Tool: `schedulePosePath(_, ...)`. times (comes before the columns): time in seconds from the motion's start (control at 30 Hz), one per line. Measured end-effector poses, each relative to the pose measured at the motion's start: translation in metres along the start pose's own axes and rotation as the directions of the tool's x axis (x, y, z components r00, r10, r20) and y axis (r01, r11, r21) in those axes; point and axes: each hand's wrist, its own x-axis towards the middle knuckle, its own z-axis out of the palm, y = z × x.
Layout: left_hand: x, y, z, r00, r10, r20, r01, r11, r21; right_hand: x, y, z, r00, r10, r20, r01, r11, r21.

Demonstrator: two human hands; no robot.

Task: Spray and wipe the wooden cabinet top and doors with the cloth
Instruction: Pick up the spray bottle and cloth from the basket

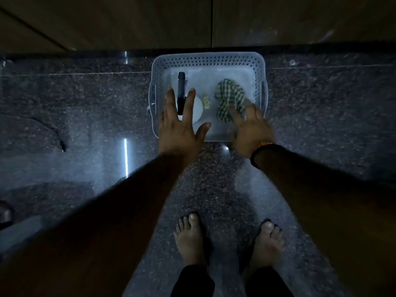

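A pale perforated plastic basket [206, 60] sits on the dark speckled floor against the base of the wooden cabinet doors [128, 22]. Inside it, at the left, a spray bottle [181, 91] with a black head and white body lies on its side. A green checked cloth [230, 97] is bunched at the right. My left hand [180, 123] hovers over the bottle, fingers spread and holding nothing. The fingertips of my right hand [249, 127] reach onto the cloth's near edge; they are blurred, so a grip cannot be made out.
A small yellow item [206, 103] lies in the basket between bottle and cloth. My bare feet [229, 241] stand on the polished granite floor just behind the basket. The room is dim, with a bright light streak [125, 157] reflected on the floor at left.
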Motion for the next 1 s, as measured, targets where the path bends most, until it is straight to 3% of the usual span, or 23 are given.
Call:
schedulePosePath(0.23,0.014,-0.02,0.037,0.999,-0.013,-0.032,0.01,0.997,-0.078,0.059,-0.002,0.03,0.994,0.012,0.107,-0.01,1.0,-0.02)
schedulePosePath(0.33,0.018,-0.024,0.044,0.998,-0.012,-0.055,0.005,0.993,-0.116,0.079,-0.004,0.04,0.986,0.064,0.154,-0.074,0.995,0.06)
schedulePosePath(0.43,0.021,-0.026,0.048,0.995,0.009,-0.095,-0.022,0.991,-0.128,0.093,-0.007,0.046,0.987,0.133,0.089,-0.147,0.973,0.178)
schedulePosePath(0.63,0.03,-0.023,0.044,0.989,0.008,-0.149,-0.023,0.995,-0.096,0.091,-0.008,0.03,0.995,0.058,-0.08,-0.056,0.998,0.023)
schedulePosePath(0.73,0.037,-0.019,0.036,0.985,-0.018,-0.169,0.004,0.996,-0.087,0.081,-0.007,0.017,0.976,0.156,-0.15,-0.132,0.978,0.162)
schedulePosePath(0.9,0.045,-0.011,0.02,0.989,-0.016,-0.15,0.007,0.998,-0.057,0.07,-0.006,-0.004,0.881,0.426,-0.207,-0.204,0.735,0.647)
schedulePosePath(0.93,0.044,-0.008,0.016,0.99,0.005,-0.142,-0.014,0.998,-0.06,0.068,-0.007,-0.007,0.864,0.472,-0.175,-0.195,0.634,0.749)
schedulePosePath(1.0,0.04,-0.001,0.01,0.989,0.042,-0.145,-0.056,0.993,-0.1,0.063,-0.008,-0.012,0.851,0.524,-0.024,-0.143,0.276,0.951)
